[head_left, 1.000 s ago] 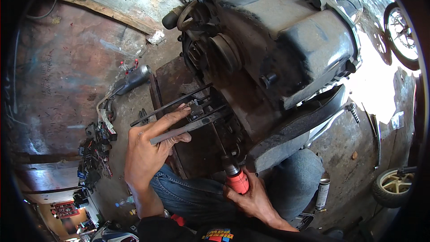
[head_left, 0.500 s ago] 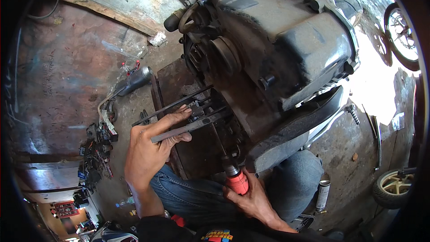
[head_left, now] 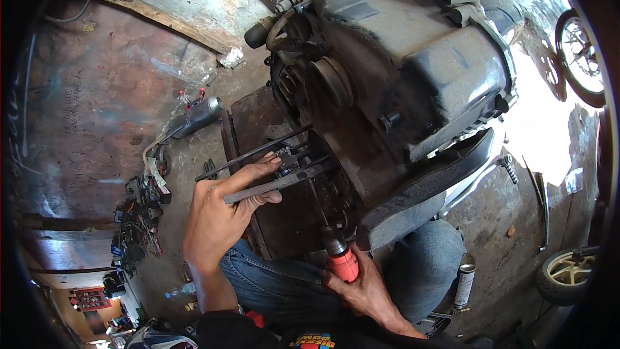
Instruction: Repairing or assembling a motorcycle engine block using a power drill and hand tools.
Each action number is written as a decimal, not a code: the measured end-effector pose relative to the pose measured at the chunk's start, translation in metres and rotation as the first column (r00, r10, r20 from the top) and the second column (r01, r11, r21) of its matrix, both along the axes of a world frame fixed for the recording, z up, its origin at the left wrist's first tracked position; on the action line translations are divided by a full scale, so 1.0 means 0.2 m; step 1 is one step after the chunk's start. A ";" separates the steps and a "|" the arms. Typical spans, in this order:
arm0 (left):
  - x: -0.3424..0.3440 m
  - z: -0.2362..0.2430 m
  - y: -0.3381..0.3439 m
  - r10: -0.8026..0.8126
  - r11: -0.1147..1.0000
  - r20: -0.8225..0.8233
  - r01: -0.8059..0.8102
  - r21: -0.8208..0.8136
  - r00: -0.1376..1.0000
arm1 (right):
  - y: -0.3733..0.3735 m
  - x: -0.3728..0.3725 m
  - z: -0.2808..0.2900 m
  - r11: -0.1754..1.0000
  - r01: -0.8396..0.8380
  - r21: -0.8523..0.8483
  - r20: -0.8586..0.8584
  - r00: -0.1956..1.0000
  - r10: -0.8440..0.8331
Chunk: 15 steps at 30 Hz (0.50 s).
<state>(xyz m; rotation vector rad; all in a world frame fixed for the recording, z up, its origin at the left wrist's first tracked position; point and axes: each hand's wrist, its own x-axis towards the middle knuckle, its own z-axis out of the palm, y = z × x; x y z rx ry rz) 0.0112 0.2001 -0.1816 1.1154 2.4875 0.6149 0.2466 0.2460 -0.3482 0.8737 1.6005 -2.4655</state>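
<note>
My left hand (head_left: 226, 213) grips a flat grey metal bar (head_left: 271, 187) on a dark bracket assembly, its fingertips at a small fitting (head_left: 283, 163) between the bars. Low in the middle, my right hand (head_left: 355, 294) is wrapped round a red power drill (head_left: 342, 265). The drill's long thin bit (head_left: 320, 203) reaches up to the bracket, where its tip is hard to make out. Just above is the underside of a dark motorbike engine and housing (head_left: 420, 103), over a rusty metal platform (head_left: 248, 110).
An exhaust muffler (head_left: 197, 116) and tangled parts (head_left: 135, 220) lie at left beside a stained board (head_left: 84, 142) and wooden beam (head_left: 161, 16). At right are two wheels (head_left: 575, 55), a spray can (head_left: 464, 284), a long rod (head_left: 544, 213) and a curved dark panel (head_left: 426, 187) near my knee.
The whole view has shifted slightly, so the scene sits a little further right and lower. My hands keep the same grips, with the bit still at the bracket.
</note>
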 end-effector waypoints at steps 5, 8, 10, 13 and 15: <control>0.00 -0.01 0.00 -0.038 0.999 -0.029 0.039 0.027 0.999 | 0.00 0.01 0.01 0.999 -0.014 0.034 0.015 1.000 0.013; 0.01 0.00 0.01 -0.005 1.000 0.009 0.005 0.026 1.000 | 0.00 0.01 0.00 0.999 -0.014 -0.036 -0.003 1.000 0.013; 0.01 0.00 0.01 0.008 1.000 0.032 -0.009 0.024 0.999 | -0.01 0.02 -0.02 0.999 0.009 -0.035 -0.004 1.000 -0.009; 0.00 -0.01 0.01 0.019 0.999 0.050 -0.020 0.027 0.999 | -0.04 0.01 -0.06 0.999 0.043 0.019 -0.064 0.997 -0.041; -0.02 -0.02 -0.01 0.022 0.999 0.045 -0.023 0.030 0.999 | -0.01 0.00 0.00 1.000 0.028 -0.010 -0.020 0.999 -0.029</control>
